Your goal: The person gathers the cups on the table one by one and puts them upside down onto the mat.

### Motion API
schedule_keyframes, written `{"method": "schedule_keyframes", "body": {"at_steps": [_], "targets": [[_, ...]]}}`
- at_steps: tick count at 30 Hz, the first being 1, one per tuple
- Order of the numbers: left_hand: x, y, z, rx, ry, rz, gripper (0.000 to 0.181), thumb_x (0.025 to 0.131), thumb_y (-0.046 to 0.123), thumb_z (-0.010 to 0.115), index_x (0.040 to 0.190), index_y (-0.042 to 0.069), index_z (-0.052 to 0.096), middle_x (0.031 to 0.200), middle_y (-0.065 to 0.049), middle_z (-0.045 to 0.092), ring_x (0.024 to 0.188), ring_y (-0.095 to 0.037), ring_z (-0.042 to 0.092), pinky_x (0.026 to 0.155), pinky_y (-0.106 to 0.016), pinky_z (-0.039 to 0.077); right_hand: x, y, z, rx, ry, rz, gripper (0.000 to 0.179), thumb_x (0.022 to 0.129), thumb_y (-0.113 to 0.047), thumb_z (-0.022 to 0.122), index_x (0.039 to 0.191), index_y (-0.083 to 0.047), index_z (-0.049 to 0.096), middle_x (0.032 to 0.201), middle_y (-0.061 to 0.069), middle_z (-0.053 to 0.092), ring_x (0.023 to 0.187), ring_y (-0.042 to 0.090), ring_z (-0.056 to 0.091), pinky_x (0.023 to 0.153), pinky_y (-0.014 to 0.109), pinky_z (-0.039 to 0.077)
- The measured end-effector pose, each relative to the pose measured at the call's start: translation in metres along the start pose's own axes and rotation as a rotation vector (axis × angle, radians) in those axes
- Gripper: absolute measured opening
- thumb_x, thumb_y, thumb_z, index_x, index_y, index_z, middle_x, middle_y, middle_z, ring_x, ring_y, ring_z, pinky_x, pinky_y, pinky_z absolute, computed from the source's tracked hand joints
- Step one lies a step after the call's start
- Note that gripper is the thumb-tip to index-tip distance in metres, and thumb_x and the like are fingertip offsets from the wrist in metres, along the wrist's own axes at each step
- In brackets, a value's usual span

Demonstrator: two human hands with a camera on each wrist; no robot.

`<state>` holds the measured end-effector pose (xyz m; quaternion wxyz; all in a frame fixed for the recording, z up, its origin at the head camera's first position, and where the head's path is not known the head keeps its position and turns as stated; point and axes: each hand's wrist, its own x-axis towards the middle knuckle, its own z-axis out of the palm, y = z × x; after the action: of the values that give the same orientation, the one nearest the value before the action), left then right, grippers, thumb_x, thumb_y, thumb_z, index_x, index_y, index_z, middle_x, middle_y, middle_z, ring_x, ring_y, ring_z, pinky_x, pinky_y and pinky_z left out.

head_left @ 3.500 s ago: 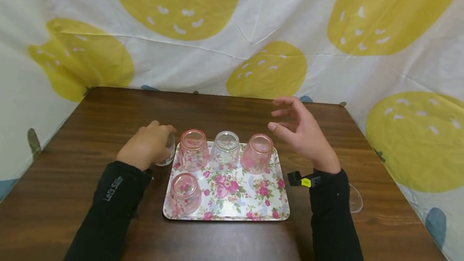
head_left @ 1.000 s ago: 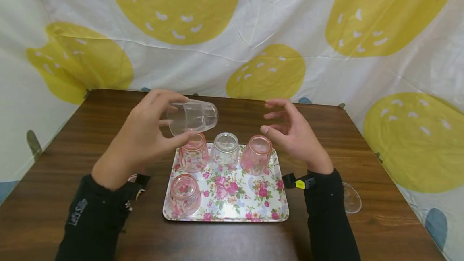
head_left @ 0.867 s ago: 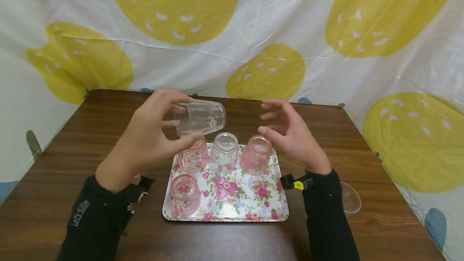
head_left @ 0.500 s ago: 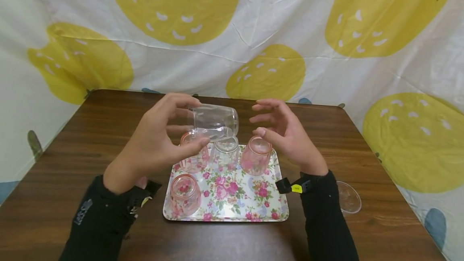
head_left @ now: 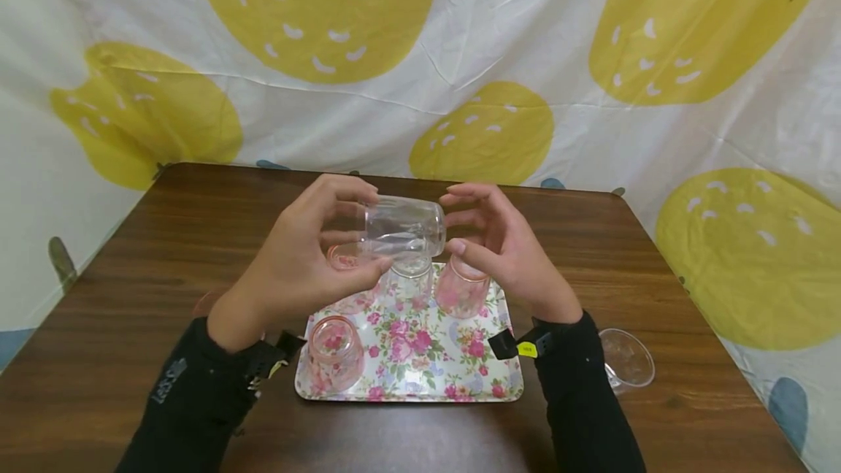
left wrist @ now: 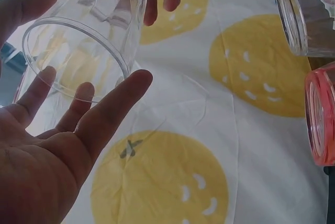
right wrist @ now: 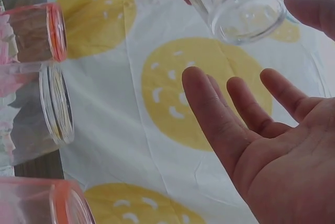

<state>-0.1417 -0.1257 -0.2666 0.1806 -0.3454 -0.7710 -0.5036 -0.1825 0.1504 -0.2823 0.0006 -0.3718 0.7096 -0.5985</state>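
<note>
My left hand (head_left: 298, 254) holds a clear drinking glass (head_left: 407, 225) on its side above the tray, fingers and thumb around the rim end. The glass's base points toward my right hand (head_left: 515, 254). That hand has its fingers loosely bent and spread; in the right wrist view its thumb (right wrist: 316, 12) lies right at the base (right wrist: 248, 14), the fingers apart from it. Below, a floral tray (head_left: 427, 374) bears upside-down glasses: a pink one (head_left: 351, 301), a clear one (head_left: 410, 287) and another pink one (head_left: 463, 294) along the back, and a pink one (head_left: 336, 356) at front left.
Another clear glass (head_left: 627, 360) stands on the wooden table (head_left: 690, 414) beside the right sleeve. A pinkish rim (head_left: 206, 304) shows partly behind the left forearm. A white cloth (head_left: 368, 130) with yellow fruit prints hangs behind the table.
My left hand has picked up the clear glass from left of the tray, turned it on its side and carried it right. My right hand has moved left toward its base.
</note>
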Motion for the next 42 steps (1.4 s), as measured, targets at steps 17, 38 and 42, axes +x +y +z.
{"method": "schedule_keyframes", "body": {"at_steps": [17, 38, 42], "targets": [[0.003, -0.004, 0.014, -0.017, 0.016, 0.015, 0.064, 0.075, 0.003, 0.087, 0.128, 0.008, 0.052, 0.135, -0.004, 0.052, 0.116, -0.021, 0.065, 0.086, -0.032, 0.060, -0.001, -0.003, 0.004, 0.069, -0.007, -0.002, 0.058, 0.095, -0.009, 0.069, 0.144, -0.001, 0.040, 0.141, 0.010, 0.048, 0.120, 0.023, 0.060, 0.093, 0.032, 0.057], [0.003, -0.007, 0.015, -0.021, -0.024, 0.007, 0.064, 0.075, 0.001, 0.087, 0.128, 0.007, 0.050, 0.136, -0.006, 0.051, 0.119, -0.025, 0.063, 0.091, -0.034, 0.059, 0.000, -0.002, 0.004, 0.094, 0.014, 0.000, 0.050, 0.091, -0.009, 0.074, 0.134, -0.001, 0.051, 0.126, 0.009, 0.057, 0.112, 0.022, 0.065, 0.085, 0.031, 0.060], [0.002, -0.006, 0.014, 0.000, -0.036, 0.007, 0.064, 0.076, 0.002, 0.087, 0.129, 0.007, 0.051, 0.138, -0.006, 0.051, 0.123, -0.022, 0.060, 0.095, -0.035, 0.057, 0.000, -0.001, 0.004, 0.088, 0.021, 0.000, 0.050, 0.091, -0.009, 0.074, 0.134, 0.001, 0.051, 0.125, 0.008, 0.058, 0.111, 0.021, 0.065, 0.085, 0.031, 0.060]]}}
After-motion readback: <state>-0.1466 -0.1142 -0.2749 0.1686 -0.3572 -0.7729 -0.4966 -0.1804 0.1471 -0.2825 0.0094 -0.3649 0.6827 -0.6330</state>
